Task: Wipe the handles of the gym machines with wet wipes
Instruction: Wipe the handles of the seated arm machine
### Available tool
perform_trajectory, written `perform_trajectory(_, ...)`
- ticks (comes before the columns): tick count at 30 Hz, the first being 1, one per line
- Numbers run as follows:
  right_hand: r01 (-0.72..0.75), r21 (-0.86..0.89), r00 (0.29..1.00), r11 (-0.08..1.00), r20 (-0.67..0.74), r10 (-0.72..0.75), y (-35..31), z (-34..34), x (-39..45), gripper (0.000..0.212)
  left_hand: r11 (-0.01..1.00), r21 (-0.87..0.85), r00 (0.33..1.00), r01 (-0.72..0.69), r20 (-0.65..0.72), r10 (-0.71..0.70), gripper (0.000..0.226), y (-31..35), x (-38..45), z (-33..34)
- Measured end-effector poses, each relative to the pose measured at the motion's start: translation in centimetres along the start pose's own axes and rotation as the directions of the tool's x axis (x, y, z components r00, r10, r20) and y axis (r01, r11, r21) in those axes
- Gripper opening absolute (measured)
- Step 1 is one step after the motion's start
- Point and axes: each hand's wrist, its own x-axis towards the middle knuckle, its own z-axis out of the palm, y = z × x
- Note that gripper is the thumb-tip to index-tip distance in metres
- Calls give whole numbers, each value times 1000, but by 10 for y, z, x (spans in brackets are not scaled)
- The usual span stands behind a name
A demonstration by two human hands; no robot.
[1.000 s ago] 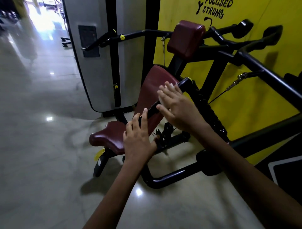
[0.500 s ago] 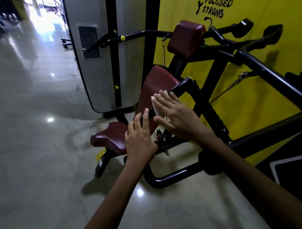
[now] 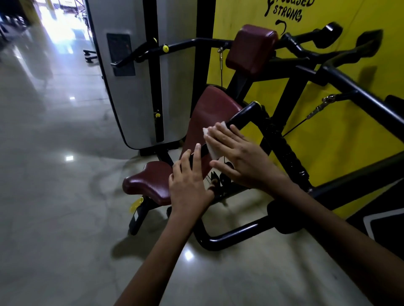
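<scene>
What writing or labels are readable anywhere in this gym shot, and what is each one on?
"STRONG": black lettering on the yellow wall, at top.
Line above it: cut off by the frame edge, seems to end in "...SED"; not fully readable.
Black curl under "STRONG": a painted mark, partly hidden by the pad, not a word.
Dark panel on the grey weight-stack cover: too blurred to read.
Nothing else legible.

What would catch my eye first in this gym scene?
At centre, the right hand presses a white wet wipe flat on a black padded handle, and the left hand steadies its lower end. Behind them lies the maroon padded seat, with a bright yellow wall on the right.
</scene>
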Motion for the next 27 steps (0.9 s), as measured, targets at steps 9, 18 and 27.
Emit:
perform_trajectory(9,-210,3,972,978,-112,209,-2,-5,13,63,1000,11,1000,2,13,-2,91,1,0,-2)
perform_trajectory(18,-309,-33,921,950,-259,291,9,-7,20,39,1000,-26,1000,10,-15,-11,89,2,0,-2)
perform_trajectory(27,-184,-122,975,975,-148,165,19,-6,18,42,999,-37,999,18,-27,-19,89,3,0,-1)
